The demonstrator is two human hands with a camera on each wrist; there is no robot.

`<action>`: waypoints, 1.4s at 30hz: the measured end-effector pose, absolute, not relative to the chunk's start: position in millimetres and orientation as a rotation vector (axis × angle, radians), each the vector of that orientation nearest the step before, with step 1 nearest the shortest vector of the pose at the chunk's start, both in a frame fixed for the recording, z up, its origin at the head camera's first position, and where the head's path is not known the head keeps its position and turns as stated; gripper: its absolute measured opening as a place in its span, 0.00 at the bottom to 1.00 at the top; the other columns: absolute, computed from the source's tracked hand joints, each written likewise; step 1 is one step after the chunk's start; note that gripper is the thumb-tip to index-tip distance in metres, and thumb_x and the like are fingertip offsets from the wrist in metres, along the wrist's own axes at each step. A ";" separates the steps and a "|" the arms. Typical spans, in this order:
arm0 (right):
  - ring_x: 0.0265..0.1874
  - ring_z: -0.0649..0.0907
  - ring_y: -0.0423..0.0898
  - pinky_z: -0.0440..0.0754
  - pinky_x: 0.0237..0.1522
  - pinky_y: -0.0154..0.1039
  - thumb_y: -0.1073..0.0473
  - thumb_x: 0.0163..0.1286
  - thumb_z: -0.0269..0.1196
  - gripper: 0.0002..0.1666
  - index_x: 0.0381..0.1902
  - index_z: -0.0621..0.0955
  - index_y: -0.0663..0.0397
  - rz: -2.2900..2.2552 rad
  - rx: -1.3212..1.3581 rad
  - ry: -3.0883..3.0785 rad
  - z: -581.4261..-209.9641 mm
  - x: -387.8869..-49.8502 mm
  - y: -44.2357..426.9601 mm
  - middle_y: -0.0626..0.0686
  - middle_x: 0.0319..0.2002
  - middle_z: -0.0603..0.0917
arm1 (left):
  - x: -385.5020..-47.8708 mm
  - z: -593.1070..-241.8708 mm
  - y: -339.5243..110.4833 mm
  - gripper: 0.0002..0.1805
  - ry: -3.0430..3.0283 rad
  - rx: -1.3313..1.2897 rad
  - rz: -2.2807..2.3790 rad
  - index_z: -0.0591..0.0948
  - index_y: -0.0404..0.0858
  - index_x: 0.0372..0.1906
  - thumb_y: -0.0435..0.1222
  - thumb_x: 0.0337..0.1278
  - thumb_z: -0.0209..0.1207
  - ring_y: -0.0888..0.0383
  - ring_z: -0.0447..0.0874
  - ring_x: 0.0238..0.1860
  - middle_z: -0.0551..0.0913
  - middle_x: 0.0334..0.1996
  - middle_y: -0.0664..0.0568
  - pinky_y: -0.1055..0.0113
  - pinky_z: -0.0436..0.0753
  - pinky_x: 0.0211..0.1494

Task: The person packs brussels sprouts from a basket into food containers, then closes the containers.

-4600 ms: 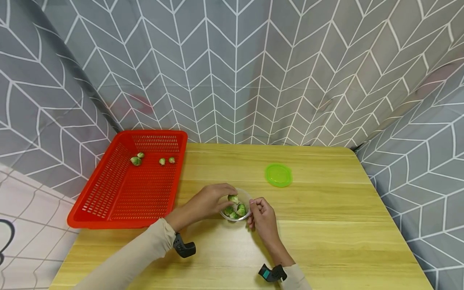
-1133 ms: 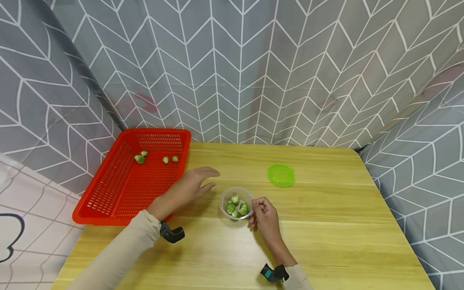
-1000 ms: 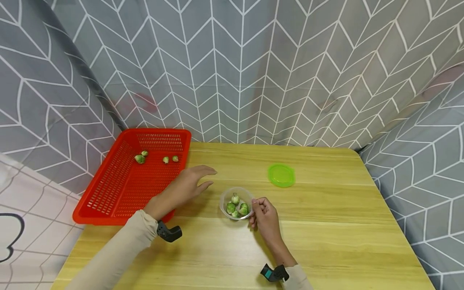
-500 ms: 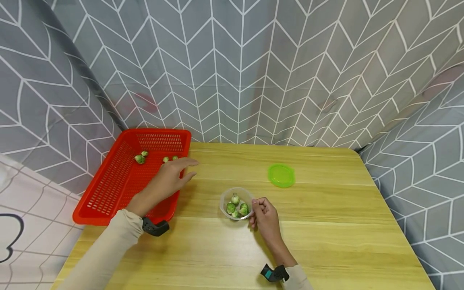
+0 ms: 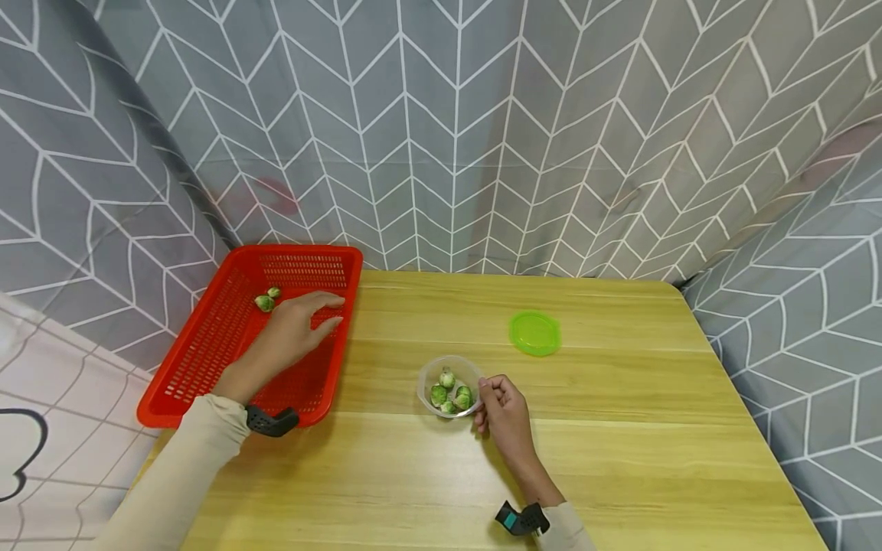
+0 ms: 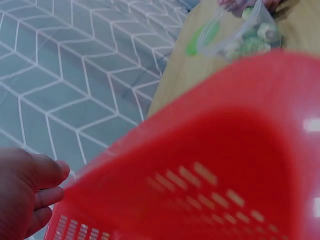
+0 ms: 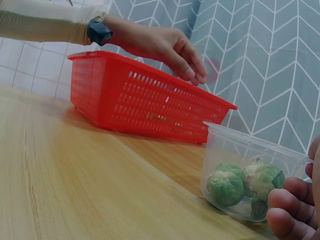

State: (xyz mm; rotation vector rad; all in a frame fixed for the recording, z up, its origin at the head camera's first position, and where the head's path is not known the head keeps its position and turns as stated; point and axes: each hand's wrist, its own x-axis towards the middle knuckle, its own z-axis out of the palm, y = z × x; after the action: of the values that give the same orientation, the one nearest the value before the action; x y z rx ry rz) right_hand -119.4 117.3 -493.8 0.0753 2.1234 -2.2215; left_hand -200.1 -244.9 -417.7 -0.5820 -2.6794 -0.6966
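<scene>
the right hand [image 5: 506,409] is pinching the rim of a transparent container [image 5: 424,387] between thumb and forefinger, the remaining fingers lying curled beside the container wall. a black wrist unit [image 5: 522,520] is sitting at the edge of the right sleeve [image 5: 563,529]. the container is standing on the wood-grain worktop [image 5: 620,428] and is holding at least four brussels sprouts [image 5: 447,379], grouped on its floor.

the left hand [image 5: 292,325] is hovering over the right-hand part of a red perforated basket [image 5: 210,344]. its thumb and fingers are spreading well apart, with a wide gap between the tips, and are gripping nothing. a second black wrist unit [image 5: 272,422] is resting next to the left sleeve [image 5: 193,451]. the left hand and wrist are covering part of the basket floor. two loose sprouts [image 5: 265,304] are lying side by side near the far left corner of the basket, just beyond the left hand.

a green lid [image 5: 535,333] is lying flat on the worktop, beyond the container and to its right. behind the worktop, a grey curtain [image 5: 448,138] with a white chevron pattern is hanging in folds.
</scene>
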 end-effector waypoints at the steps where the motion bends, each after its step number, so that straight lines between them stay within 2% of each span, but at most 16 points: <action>1: 0.13 0.78 0.51 0.80 0.15 0.39 0.62 0.79 0.56 0.17 0.41 0.75 0.77 -2.221 0.075 2.123 -493.9 -119.6 117.3 0.76 0.26 0.78 | -201.4 -418.8 -248.2 0.20 -2.682 -0.580 -0.694 0.84 0.33 0.55 0.30 0.56 0.71 0.43 0.83 0.55 0.85 0.53 0.41 0.46 0.81 0.58; 8: 0.13 0.78 0.51 0.80 0.15 0.40 0.61 0.79 0.56 0.17 0.41 0.75 0.77 -2.221 0.070 2.122 -494.5 -120.1 117.6 0.75 0.26 0.79 | -210.7 -424.5 -274.3 0.19 -2.721 -0.518 -0.666 0.83 0.33 0.54 0.30 0.58 0.69 0.41 0.84 0.52 0.86 0.51 0.39 0.43 0.81 0.55; 15: 0.14 0.78 0.51 0.80 0.15 0.40 0.61 0.79 0.56 0.17 0.42 0.75 0.77 -2.215 0.060 2.128 -494.2 -120.7 118.2 0.72 0.25 0.79 | -216.4 -430.4 -299.5 0.20 -2.767 -0.437 -0.589 0.82 0.30 0.56 0.31 0.59 0.68 0.36 0.82 0.54 0.84 0.52 0.35 0.38 0.76 0.59; 19: 0.14 0.79 0.50 0.81 0.15 0.41 0.61 0.79 0.56 0.17 0.42 0.75 0.77 -2.203 0.064 2.137 -493.2 -120.8 118.4 0.70 0.25 0.80 | -219.5 -434.5 -311.8 0.20 -2.768 -0.402 -0.572 0.81 0.29 0.56 0.30 0.59 0.68 0.35 0.81 0.53 0.84 0.52 0.33 0.38 0.76 0.58; 24: 0.14 0.79 0.51 0.81 0.16 0.42 0.61 0.79 0.56 0.17 0.42 0.75 0.76 -2.197 0.070 2.136 -492.8 -120.4 118.8 0.71 0.25 0.80 | -224.2 -436.0 -325.3 0.20 -2.753 -0.338 -0.556 0.81 0.28 0.56 0.29 0.59 0.67 0.35 0.82 0.48 0.83 0.52 0.32 0.39 0.77 0.55; 35: 0.14 0.79 0.53 0.82 0.16 0.44 0.60 0.79 0.56 0.17 0.42 0.75 0.76 -2.195 0.066 2.134 -494.1 -120.7 118.9 0.73 0.26 0.79 | -231.1 -440.6 -349.9 0.21 -2.813 -0.179 -0.576 0.79 0.24 0.57 0.30 0.60 0.64 0.32 0.78 0.50 0.81 0.52 0.28 0.35 0.75 0.57; 42: 0.14 0.79 0.52 0.81 0.16 0.43 0.60 0.79 0.56 0.17 0.43 0.75 0.76 -2.199 0.061 2.131 -493.7 -120.8 118.8 0.73 0.26 0.79 | -236.5 -447.8 -362.8 0.20 -2.819 -0.180 -0.504 0.79 0.22 0.54 0.30 0.59 0.65 0.36 0.79 0.39 0.82 0.43 0.29 0.38 0.78 0.45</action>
State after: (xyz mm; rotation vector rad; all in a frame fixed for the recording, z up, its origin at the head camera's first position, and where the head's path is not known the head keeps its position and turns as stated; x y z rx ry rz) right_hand -120.8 118.8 -493.7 0.0605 2.1312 -2.1992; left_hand -236.5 -362.8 -447.8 -0.1801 -2.8190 -0.5042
